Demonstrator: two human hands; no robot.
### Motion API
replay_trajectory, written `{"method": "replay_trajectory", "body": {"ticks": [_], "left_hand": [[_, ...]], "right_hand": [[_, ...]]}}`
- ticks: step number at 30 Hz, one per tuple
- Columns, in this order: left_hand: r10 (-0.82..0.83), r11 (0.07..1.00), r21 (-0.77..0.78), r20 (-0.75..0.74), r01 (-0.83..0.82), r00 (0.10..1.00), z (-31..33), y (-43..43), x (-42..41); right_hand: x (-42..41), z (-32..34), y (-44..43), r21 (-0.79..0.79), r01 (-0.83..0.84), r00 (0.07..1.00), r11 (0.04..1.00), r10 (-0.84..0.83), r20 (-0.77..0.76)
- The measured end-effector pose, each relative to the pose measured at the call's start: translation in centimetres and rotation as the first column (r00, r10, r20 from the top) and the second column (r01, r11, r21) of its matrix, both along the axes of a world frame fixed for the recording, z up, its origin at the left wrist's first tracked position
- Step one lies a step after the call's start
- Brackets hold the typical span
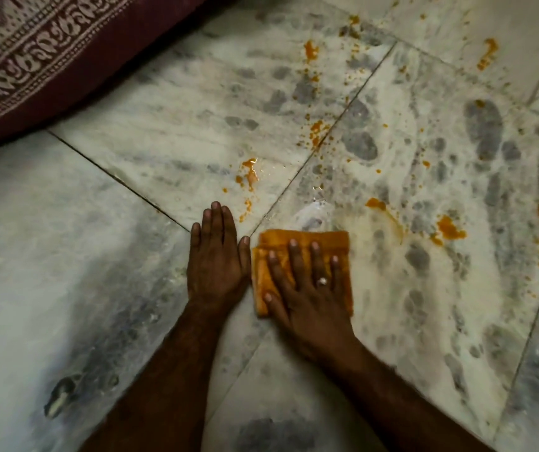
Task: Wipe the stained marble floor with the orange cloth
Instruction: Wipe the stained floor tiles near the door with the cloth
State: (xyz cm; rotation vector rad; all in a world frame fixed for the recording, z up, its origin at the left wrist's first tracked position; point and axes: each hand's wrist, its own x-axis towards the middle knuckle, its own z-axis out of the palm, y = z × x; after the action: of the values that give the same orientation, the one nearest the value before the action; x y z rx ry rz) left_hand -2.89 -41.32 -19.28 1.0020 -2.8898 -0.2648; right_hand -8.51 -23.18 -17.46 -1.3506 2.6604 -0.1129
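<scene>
My right hand [307, 288] pressed flat on the orange cloth [336, 244]; my left hand [216, 256] rested beside it on the stained marble floor [163, 151].

Ahead and to the right of the folded orange cloth [333, 242], the grey-veined white marble floor [425, 305] lies open, bearing only flat orange stains [451, 231]. The left hand [217, 259], flat on the floor, blocks the cloth's left side. Maroon patterned fabric [33, 60] bounds the far left.
</scene>
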Motion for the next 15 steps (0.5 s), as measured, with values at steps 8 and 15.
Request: {"method": "replay_trajectory", "body": {"ticks": [8,15], "left_hand": [[-0.030,1.000,0.008,-0.005,0.030,1.000,-0.1,-2.9,0.1],[0.029,1.000,-0.007,0.023,-0.029,0.999,-0.1,-6.1,1.0]], "right_hand": [[-7.4,0.3,-1.7,0.065,0.231,0.973,0.971,-0.231,-0.005],[-0.1,0.0,-2.9,-0.037,-0.035,0.999,0.999,0.034,-0.015]]}}
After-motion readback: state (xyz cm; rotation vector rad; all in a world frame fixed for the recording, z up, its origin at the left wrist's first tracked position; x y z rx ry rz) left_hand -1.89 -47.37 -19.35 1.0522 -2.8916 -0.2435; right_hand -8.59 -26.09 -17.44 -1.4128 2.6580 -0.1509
